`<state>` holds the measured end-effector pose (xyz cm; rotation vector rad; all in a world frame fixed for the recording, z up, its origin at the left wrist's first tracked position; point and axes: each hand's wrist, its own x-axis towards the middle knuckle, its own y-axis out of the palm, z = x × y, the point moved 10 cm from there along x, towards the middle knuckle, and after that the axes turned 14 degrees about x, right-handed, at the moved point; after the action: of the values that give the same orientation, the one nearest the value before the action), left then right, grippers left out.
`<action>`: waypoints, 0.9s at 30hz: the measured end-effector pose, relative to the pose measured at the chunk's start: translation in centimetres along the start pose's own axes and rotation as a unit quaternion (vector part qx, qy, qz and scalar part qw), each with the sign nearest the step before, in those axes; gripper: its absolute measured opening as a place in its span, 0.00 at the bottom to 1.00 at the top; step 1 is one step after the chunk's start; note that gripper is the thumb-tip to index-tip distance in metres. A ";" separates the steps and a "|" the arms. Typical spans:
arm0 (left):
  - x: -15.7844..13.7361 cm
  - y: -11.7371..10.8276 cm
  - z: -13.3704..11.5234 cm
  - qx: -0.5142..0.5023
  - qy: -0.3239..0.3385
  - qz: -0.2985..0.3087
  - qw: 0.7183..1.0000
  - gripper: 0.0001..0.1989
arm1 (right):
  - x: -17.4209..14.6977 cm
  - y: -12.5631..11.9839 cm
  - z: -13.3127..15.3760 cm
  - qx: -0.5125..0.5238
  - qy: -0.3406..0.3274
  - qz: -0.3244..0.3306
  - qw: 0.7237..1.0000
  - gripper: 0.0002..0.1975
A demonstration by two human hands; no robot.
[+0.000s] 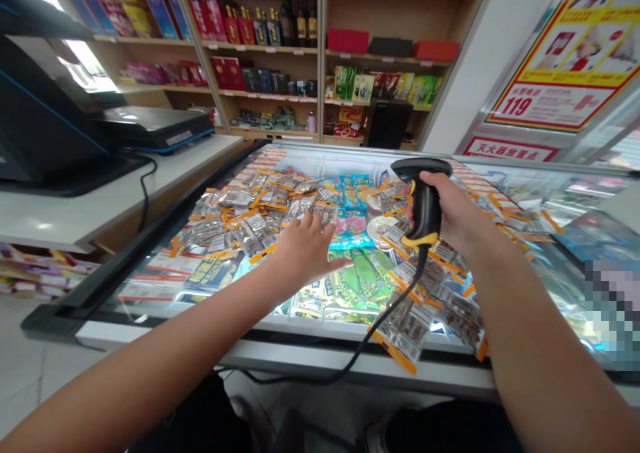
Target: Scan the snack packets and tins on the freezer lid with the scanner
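Note:
In my right hand [445, 203] is a black and yellow barcode scanner [425, 203], held upright by its handle, with a black cable [395, 306] hanging from its base. My left hand [307, 243] reaches forward, palm down with fingers spread, at the near edge of a pile of small clear snack packets [250, 229] with orange edges. Whether its fingertips press on a packet, I cannot tell. More such packets [430, 286] lie under and around my right hand. Both groups rest on the glass top of a chest freezer [165, 266], through which colourful frozen packs [360, 273] show.
A counter [200, 159] with a scale [155, 129] and a dark machine [45, 106] stands at the left. Shelves [265, 46] with bottles and boxes line the back. A wall poster [565, 59] hangs at the right. The scanner's cable loops along the freezer's front edge.

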<state>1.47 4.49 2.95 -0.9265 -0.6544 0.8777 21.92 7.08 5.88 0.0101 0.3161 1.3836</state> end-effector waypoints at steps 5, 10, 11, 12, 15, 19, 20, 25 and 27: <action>0.2 0.0 0.8 0.021 -0.017 -0.031 0.999 0.38 | 0.5 -1.5 2.0 0.082 -0.066 -0.013 0.994 0.16; 2.4 -2.0 -1.2 0.025 0.024 -0.055 0.998 0.28 | 0.6 -2.0 2.3 0.104 -0.085 -0.017 0.991 0.15; 3.4 -2.3 -2.0 0.015 0.041 -0.051 0.998 0.27 | 0.6 -1.8 2.2 0.094 -0.082 -0.012 0.992 0.15; 4.5 -2.5 -2.8 0.002 0.063 -0.047 0.997 0.26 | 0.5 -1.6 2.0 0.084 -0.075 -0.005 0.994 0.16; 7.8 -2.8 -6.3 -0.064 0.173 -0.048 0.982 0.29 | 0.2 -0.9 1.3 0.070 -0.041 0.028 0.996 0.15; 10.4 -2.8 -8.1 -0.120 0.218 -0.084 0.965 0.25 | -0.4 0.7 1.2 0.070 -0.025 0.101 0.992 0.18; 10.5 -2.7 -8.0 -0.120 0.216 -0.086 0.965 0.24 | -0.5 1.0 1.2 0.070 -0.025 0.114 0.991 0.18; 8.5 -1.7 -6.4 -0.066 0.206 -0.064 0.974 0.24 | -0.3 1.2 -0.1 0.082 0.015 0.111 0.990 0.16; 7.3 -0.9 -5.3 -0.047 0.199 -0.058 0.977 0.26 | -0.2 1.5 -1.2 0.054 0.044 0.125 0.990 0.18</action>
<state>9.66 8.40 2.08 -1.0998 -0.3991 0.5377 20.19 6.99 5.05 0.0805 0.4761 1.6168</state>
